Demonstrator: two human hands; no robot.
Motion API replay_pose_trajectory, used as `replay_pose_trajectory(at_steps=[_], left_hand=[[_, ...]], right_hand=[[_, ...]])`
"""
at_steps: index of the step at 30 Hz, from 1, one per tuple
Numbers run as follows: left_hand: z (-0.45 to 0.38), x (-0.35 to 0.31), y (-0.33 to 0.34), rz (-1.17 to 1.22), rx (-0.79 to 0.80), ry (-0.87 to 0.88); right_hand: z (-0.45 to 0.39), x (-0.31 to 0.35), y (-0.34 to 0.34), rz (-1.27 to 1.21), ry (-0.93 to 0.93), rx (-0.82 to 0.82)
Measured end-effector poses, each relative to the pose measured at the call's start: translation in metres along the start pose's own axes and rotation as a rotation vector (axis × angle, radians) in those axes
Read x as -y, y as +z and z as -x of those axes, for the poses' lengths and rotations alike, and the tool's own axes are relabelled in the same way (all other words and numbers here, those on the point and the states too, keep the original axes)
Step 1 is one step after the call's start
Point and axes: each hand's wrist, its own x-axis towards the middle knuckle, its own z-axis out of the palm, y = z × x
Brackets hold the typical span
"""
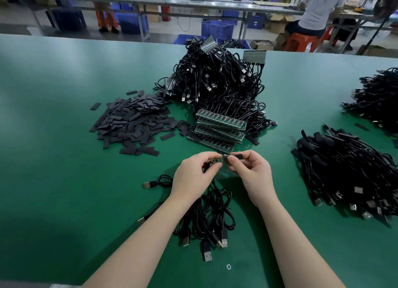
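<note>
The green counter (64,83) carried everything. The biggest mass on it was a tangled heap of black USB cables (215,83) at the far centre. A second bundle of cables (349,169), with black sleeves already on their ends, lay at the right. At the left spread a loose pile of flat black sleeves (133,120). Just right of that pile, a stack of green board panels (219,128) leaned against the foot of the heap. Near the person, a small knot of loose cables (206,219) trailed down from the hands, its plugs lying on the counter.

Above that knot, near the centre, the left grip (193,176) pinched a small green circuit board (217,159) between thumb and fingertips. The right grip (252,173) pinched a single black sleeve (235,156), its open end meeting the right end of the board. Both things were held just off the counter, in front of the panel stack.

The step in hand appeared to be threading the sleeve over the board. The next move would likely call for holding the board steady and level while the right grip eased the sleeve leftward along it, keeping the sleeve's mouth open so it did not snag on the board's corners.
</note>
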Motion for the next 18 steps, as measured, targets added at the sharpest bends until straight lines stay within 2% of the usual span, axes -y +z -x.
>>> replay_pose_trajectory(at_steps=[18], left_hand=[[0.0023,-0.0044,-0.0051,0.098,0.02,0.026]], right_hand=[[0.0019,-0.0011,-0.0023,-0.009,-0.097,0.065]])
